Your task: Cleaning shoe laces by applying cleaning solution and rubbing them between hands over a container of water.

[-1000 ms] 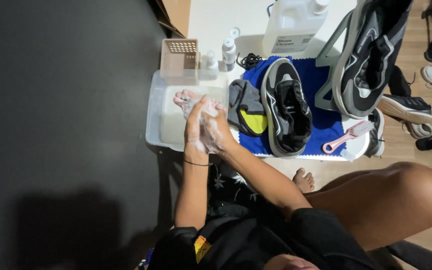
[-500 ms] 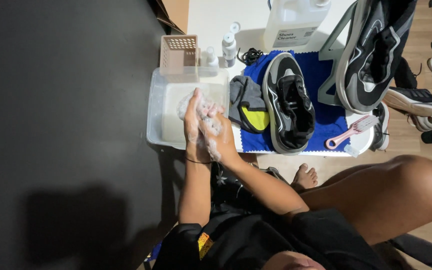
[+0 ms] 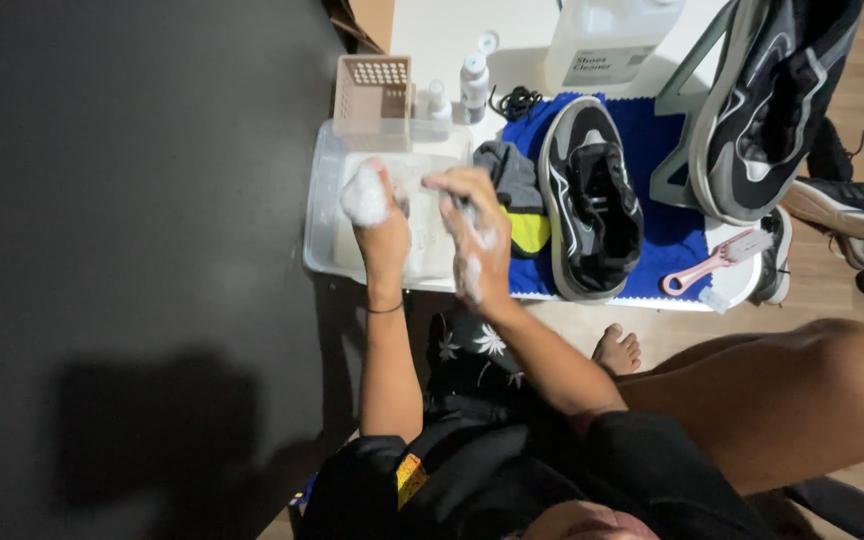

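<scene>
A low white table point(image 3: 432, 40) carries the things. On its left side sits a clear plastic basin point(image 3: 318, 225), with a beige perforated basket point(image 3: 372, 95) and two small bottles point(image 3: 474, 80) beyond it. A blue cloth point(image 3: 677, 225) covers the middle; a large white jug point(image 3: 607, 40) stands at the far edge.

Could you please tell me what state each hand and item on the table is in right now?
left hand: closed on white foam, over the basin.
right hand: fingers spread, foamy, holding nothing.
clear basin: open-topped, foamy inside.
black sneaker: upright on the blue mat, unlaced.
pink brush: lying on the mat, unused.
small bottle: upright, capped.
</scene>
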